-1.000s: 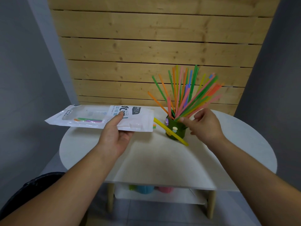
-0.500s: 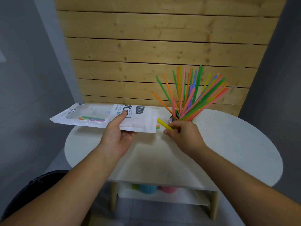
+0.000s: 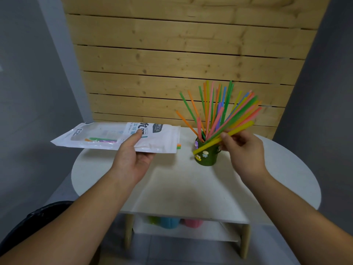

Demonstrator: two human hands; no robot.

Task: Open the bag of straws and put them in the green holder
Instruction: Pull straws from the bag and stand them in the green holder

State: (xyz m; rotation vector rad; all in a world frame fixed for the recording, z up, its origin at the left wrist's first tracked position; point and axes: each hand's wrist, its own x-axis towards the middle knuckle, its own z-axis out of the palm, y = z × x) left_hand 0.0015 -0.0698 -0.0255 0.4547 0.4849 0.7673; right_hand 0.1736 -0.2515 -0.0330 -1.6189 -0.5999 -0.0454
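Observation:
My left hand [image 3: 133, 157] holds a white plastic straw bag [image 3: 107, 138] level over the table's left side, its open mouth facing right. A few straws remain inside, their tips [image 3: 178, 146] poking out of the mouth. The green holder [image 3: 207, 155] stands on the table, decorated with small figures, and several colourful straws [image 3: 215, 111] fan out of it. My right hand [image 3: 242, 148] pinches a yellow straw [image 3: 225, 136] that slants in front of the holder, low end left, high end right.
The white round table [image 3: 191, 188] backs onto a wooden slat wall [image 3: 181, 54]. A lower shelf [image 3: 183, 229] holds green, blue and pink cups. Grey walls flank both sides. A dark object [image 3: 28, 222] sits at the lower left.
My right hand pulled the yellow straw out of the bag's mouth and carried it right and up, over the holder. The bag in my left hand stayed about level.

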